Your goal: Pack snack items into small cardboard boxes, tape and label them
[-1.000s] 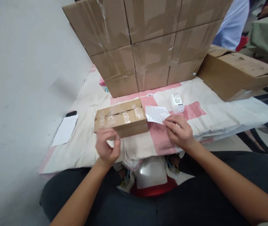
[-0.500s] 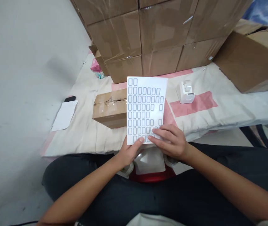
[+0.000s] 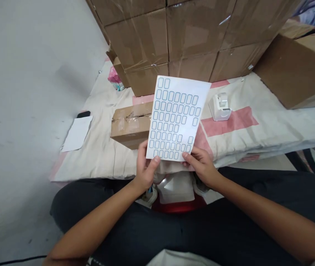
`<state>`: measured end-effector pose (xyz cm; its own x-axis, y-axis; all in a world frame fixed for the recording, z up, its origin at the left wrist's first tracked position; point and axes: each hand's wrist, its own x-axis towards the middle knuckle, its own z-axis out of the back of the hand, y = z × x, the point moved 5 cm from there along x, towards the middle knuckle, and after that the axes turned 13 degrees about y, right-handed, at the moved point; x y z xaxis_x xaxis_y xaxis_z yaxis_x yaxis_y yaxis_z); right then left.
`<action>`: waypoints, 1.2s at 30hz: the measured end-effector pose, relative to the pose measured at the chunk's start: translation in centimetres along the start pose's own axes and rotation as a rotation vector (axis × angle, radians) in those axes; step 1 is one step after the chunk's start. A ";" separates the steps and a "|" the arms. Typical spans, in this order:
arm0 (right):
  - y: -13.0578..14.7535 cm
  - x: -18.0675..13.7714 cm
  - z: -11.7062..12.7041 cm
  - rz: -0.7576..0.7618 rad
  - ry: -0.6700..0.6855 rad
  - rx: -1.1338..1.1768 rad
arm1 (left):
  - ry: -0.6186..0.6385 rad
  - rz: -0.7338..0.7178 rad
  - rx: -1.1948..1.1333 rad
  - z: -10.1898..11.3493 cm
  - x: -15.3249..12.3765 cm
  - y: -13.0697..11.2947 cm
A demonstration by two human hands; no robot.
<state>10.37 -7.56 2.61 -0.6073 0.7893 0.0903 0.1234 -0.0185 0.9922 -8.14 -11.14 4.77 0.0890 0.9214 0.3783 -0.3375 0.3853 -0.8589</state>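
Between my hands is a white sticker sheet (image 3: pixel 192 88) printed with rows of small rounded-rectangle labels outlined in blue, with gaps in several rows. My left hand (image 3: pixel 146 170) is closed on its lower left corner, thumb on the front and fingers behind. At the lower right corner, my right hand (image 3: pixel 201 166) pinches it the same way, the fingers mostly hidden. The sheet is tilted up above the cloth. Partly behind it, at the left, sits a taped cardboard box (image 3: pixel 131 125).
A stack of taped cartons (image 3: pixel 194 37) stands at the back, another carton (image 3: pixel 293 70) at the right. A white tape dispenser (image 3: pixel 221 107) rests on the cloth (image 3: pixel 107 159). Paper (image 3: pixel 76 135) and a dark flat object (image 3: pixel 84 114) lie near the wall. Below is a translucent container (image 3: pixel 176 188).
The sheet has risen and tilted, its top leaning right. My right hand's fingers have left the sheet's face and now grip its lower right corner. My left hand still holds the lower left.
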 end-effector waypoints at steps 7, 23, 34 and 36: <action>0.8 -0.3 -0.3 0.010 0.151 -0.207 | -0.116 -0.823 0.781 3.0 -0.3 -7.0; 3.3 -0.4 -2.7 0.236 0.529 -0.599 | 0.359 -0.590 1.037 0.2 0.9 -6.7; 3.8 -0.1 -2.2 0.180 0.430 -0.470 | 0.338 -0.682 1.046 0.2 0.6 -6.8; 4.0 -0.1 -2.1 0.196 0.400 -0.459 | 0.362 -0.672 1.033 0.3 0.6 -6.8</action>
<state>9.26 -8.96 6.70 -0.8646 0.4561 0.2108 -0.0329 -0.4700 0.8820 -6.05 -13.19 10.96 0.7173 0.5865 0.3761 -0.6792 0.7090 0.1896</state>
